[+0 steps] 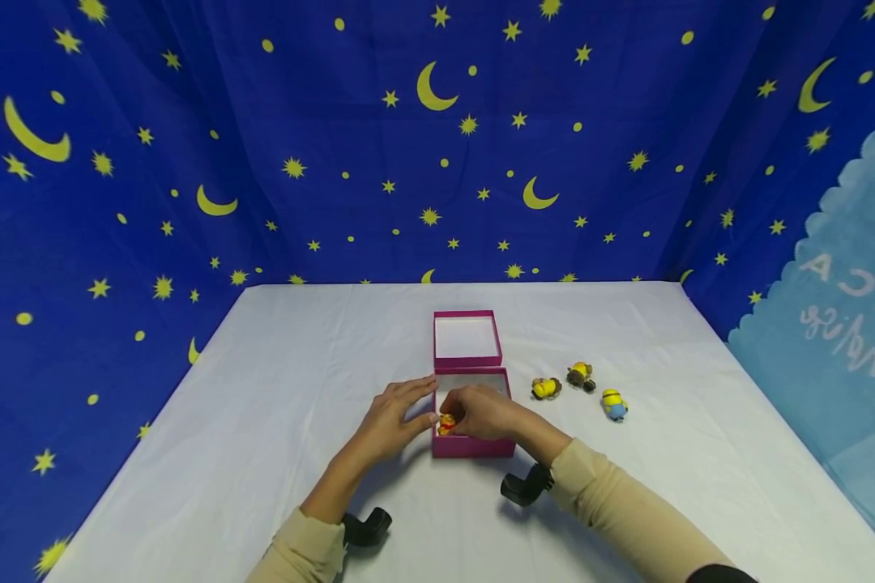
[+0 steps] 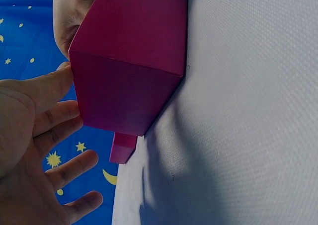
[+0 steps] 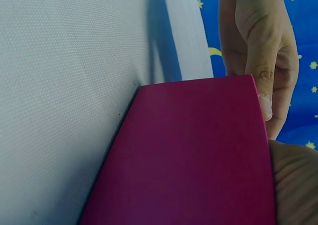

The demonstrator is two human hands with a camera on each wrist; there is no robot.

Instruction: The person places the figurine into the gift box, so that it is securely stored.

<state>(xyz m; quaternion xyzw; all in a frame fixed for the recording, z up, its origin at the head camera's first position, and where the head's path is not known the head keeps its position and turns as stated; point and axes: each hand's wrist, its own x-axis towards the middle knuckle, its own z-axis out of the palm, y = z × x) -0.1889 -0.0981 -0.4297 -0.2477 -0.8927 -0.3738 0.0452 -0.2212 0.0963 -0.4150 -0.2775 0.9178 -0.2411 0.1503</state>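
Note:
A magenta box (image 1: 474,447) with a pale inside stands uncovered on the white table. My right hand (image 1: 488,411) reaches down into it, thumb and fingers pinching a small yellow-orange toy bear (image 1: 446,424) with a red top, near the left wall. My left hand (image 1: 394,417) rests at that wall's rim, its fingers extended. In the left wrist view the left thumb and fingertips touch the edge of the box (image 2: 129,86), the other fingers spread apart. The right wrist view shows the front of the box (image 3: 198,145); the wall hides the toy there.
The matching magenta lid (image 1: 467,336) lies inside-up just behind the box. Right of the box are three small toy figures: one yellow and brown (image 1: 546,389), another yellow and brown (image 1: 580,375), and a yellow and blue one (image 1: 614,404). A starry blue curtain (image 1: 364,121) hangs behind.

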